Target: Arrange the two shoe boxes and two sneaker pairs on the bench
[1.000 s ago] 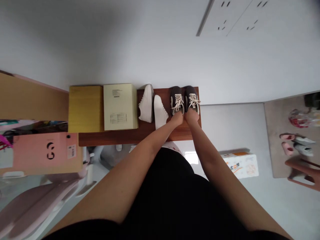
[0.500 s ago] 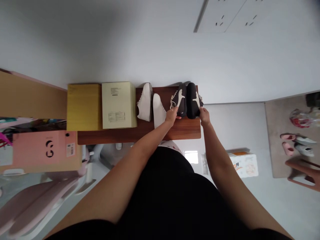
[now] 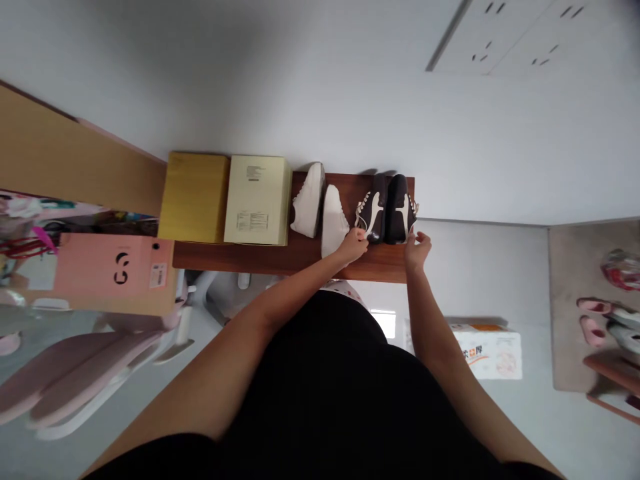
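Observation:
Two dark sneakers with white stripes, the left one point(image 3: 373, 217) and the right one point(image 3: 401, 208), stand side by side on a reddish-brown wooden shelf point(image 3: 295, 260). White laces show at their edges. My left hand point(image 3: 353, 245) is at the near end of the left sneaker, its fingers against it, though I cannot tell if they grip. My right hand point(image 3: 417, 248) has its fingers apart, just beside the right sneaker, and holds nothing. Two white sneakers point(image 3: 320, 210) lie to the left of the dark pair.
A yellow box point(image 3: 194, 198) and a pale yellow box point(image 3: 257, 200) stand on the shelf's left part. A pink box point(image 3: 117, 273) and a pink chair point(image 3: 75, 373) are further left. A printed carton point(image 3: 487, 353) is on the floor, and pink slippers point(image 3: 593, 313) lie on a mat.
The dark sneakers have turned from laces-up to showing their white stripes. Both hands have moved back from the pair, and my right hand has opened. The view has shifted slightly.

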Demonstrator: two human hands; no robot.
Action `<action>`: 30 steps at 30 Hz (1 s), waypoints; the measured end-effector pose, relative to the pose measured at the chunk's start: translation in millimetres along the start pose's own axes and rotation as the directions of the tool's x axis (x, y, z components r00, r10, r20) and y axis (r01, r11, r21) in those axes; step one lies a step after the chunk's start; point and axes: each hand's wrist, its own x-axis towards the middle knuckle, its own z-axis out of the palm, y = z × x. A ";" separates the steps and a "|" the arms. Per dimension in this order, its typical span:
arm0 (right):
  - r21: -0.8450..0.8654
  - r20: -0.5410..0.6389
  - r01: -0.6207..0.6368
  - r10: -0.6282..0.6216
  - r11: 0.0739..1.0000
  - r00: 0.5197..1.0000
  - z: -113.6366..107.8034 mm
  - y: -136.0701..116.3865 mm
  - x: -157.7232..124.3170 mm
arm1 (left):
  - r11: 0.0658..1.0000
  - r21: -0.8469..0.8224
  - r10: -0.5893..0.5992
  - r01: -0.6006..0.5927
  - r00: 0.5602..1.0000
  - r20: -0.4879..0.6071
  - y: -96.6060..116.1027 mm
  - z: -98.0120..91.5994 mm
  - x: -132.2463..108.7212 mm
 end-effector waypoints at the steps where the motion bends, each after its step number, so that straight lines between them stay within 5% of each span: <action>1: 0.000 -0.030 0.017 -0.017 1.000 0.999 -1.8 4.9 -10.9 | 1.000 0.013 -0.014 0.013 0.999 0.044 -4.1 -11.4 -10.7; 4: 0.031 -0.013 0.022 -0.022 0.999 1.000 -3.3 20.4 -47.3 | 0.997 0.072 -0.037 0.030 0.995 0.095 -22.0 -58.5 -39.1; 10: 0.097 0.100 0.052 -0.062 0.994 0.993 8.4 19.2 -108.3 | 0.995 -0.033 -0.100 0.095 0.965 -0.241 -71.0 -158.9 -80.2; 15: 0.266 0.239 0.032 -0.098 0.964 0.966 37.3 -39.1 -139.7 | 0.991 -0.105 -0.109 0.078 0.935 -0.336 -95.2 -213.9 -104.5; 21: 0.426 0.387 0.001 -0.183 0.905 0.904 87.8 -121.1 -195.0 | 0.998 -0.059 -0.008 -0.011 0.951 -0.310 -106.8 -261.9 -117.7; 30: 0.310 0.627 -0.031 -0.179 0.950 0.758 147.8 -175.0 -309.0 | 0.995 -0.086 0.019 -0.050 0.945 -0.325 -162.2 -366.9 -136.5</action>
